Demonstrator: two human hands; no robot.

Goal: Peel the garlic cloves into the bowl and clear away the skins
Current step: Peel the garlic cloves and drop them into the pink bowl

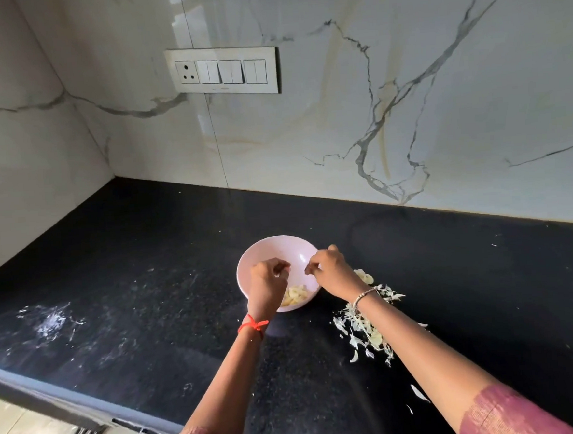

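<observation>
Garlic cloves in bowl | left hand, right hand curled above for dropping, contents indiscernible | skins kept outside, toward counter's front edge

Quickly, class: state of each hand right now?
Left hand: fingers curled over the bowl; any hold cannot be told.
Right hand: fingers curled; cannot be told.

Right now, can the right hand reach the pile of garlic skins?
Probably yes. The garlic skins lie on the counter just under that wrist, beside the bowl. Nothing stands between them and the right hand, which hovers over the bowl's rim.
</observation>
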